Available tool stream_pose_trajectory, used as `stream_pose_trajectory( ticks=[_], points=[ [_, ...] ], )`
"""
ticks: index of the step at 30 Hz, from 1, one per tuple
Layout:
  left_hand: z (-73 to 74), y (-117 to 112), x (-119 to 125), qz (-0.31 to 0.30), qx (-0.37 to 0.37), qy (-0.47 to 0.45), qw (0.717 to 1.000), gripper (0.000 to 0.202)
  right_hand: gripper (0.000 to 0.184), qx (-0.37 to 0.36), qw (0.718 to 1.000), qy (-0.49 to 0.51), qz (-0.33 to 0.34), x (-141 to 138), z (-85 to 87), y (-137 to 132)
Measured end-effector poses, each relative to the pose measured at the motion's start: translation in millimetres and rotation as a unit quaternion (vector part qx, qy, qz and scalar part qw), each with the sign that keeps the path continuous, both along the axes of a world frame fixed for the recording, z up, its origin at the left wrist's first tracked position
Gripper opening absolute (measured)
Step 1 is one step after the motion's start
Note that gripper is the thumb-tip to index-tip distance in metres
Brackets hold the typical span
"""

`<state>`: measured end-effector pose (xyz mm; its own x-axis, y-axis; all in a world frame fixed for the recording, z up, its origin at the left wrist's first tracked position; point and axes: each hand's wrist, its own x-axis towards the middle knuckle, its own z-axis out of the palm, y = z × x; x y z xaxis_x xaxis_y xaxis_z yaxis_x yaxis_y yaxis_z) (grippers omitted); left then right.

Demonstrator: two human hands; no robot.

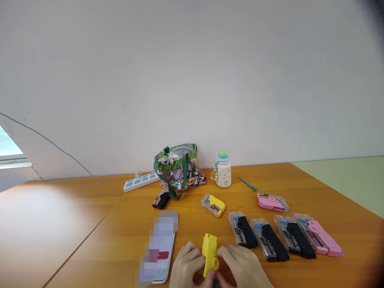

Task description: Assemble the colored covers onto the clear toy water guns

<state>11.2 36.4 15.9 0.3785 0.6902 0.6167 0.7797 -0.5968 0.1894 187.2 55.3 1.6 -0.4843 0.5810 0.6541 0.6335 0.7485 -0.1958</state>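
Note:
At the bottom edge of the head view, both my hands hold a yellow plastic gadget (209, 253) with a round button. My left hand (186, 267) grips its left side with curled fingers. My right hand (243, 268) pinches its right side and lower end. A phone (160, 256) lies just left of my left hand. Right of my hands lie several bagged gadgets: black ones (244, 232) (271, 241) (295, 239) and a pink one (321, 239). Further back lie a bagged yellow gadget (213, 205) and another pink one (271, 202).
Against the wall on the wooden table (90, 224) stand a clear printed bag (179, 170), a white power strip (141, 181) and a small bottle with a green top (223, 170). A green screwdriver (247, 184) lies behind the pink gadget. A black object (161, 199) sits before the bag.

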Motion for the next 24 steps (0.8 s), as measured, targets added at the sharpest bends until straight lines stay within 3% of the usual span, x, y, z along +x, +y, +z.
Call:
stream_pose_trajectory(
  ticks=[5,13,24],
  points=[
    [-4.6,2.1,-2.6,0.007,0.021,0.024,0.999,0.030,0.011,-0.005,1.000,-0.011,-0.017,-2.6,-4.6,1.3],
    [-7.3,3.9,-5.7,0.042,0.010,0.014,0.999,0.025,0.016,0.018,0.996,-0.057,-0.068,-22.2,10.7,-7.4],
    [3.4,-4.8,-4.9,0.058,-0.123,-0.103,0.985,0.028,0.014,0.075,0.952,-0.252,-0.157,-42.4,30.9,-15.1]
  ],
)
